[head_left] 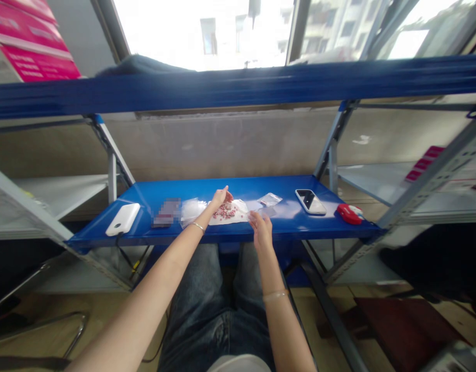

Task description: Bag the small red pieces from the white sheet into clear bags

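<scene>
On the blue shelf lies a white sheet with a heap of small red pieces. My left hand rests at the sheet's left edge, fingers curled over the pieces. My right hand is at the shelf's front edge, pinching the corner of a clear plastic bag just right of the sheet. Whether my left hand holds any pieces cannot be told. A small clear bag lies a little farther back.
A white power bank lies at the shelf's left end, with a blurred dark item and clear bags beside it. A phone and a red-and-white object lie to the right. Grey rack posts flank the shelf.
</scene>
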Tool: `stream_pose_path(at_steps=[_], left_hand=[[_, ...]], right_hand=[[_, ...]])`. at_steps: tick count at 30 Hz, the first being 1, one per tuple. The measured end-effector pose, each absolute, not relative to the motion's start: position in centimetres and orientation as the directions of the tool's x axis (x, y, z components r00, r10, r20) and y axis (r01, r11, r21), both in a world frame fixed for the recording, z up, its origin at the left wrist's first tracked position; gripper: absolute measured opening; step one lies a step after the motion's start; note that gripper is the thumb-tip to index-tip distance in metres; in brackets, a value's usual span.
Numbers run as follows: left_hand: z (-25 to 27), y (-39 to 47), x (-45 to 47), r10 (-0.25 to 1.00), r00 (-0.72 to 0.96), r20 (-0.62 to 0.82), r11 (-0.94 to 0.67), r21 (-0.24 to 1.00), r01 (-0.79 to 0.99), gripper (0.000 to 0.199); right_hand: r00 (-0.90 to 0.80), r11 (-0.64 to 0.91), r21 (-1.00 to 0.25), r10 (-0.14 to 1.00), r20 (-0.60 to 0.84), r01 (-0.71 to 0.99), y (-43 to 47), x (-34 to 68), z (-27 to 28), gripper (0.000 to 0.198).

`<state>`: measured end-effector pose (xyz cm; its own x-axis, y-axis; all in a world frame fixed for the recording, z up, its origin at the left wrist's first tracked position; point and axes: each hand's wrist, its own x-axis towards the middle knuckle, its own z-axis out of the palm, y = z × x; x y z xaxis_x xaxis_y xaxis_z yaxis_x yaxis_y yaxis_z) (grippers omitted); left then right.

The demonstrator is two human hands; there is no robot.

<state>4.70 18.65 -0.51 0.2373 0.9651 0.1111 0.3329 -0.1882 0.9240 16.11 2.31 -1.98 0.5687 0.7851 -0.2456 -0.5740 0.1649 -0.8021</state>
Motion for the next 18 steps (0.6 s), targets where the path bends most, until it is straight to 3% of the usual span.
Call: stream_pose_path(at_steps=[8,11,15,18], left_hand=[[1.9,15.3,5.2,0.953,0.158,0.258,-0.293,0.915,0.279,0.053],[2.6,11.4,5.0,0.941,0.098,0.324,-0.334,0.935,0.12,0.049],[2.5,5.1,3.5,0.931,0.304,0.2,-0.232,0.97,0.073,0.047],[1.6,1.7,2.0,0.926,0.322,0.199,-0.227,0.972,0.054,0.041]], right_hand=[[0.571,0.132,-0.854,0.792,-0.214,-0.503,1.8,16.0,-1.6,0.079],[0.572,0.104,-0.884,0.795,-0.201,-0.455,1.4,15.9,-1.2,0.082],[0.578,0.106,-0.929,0.806,-0.129,-0.356,1.0,15.8,-0.5,0.079],[0.541,0.105,-0.954,0.838,-0.067,-0.28,0.7,15.5,-0.1,0.074]])
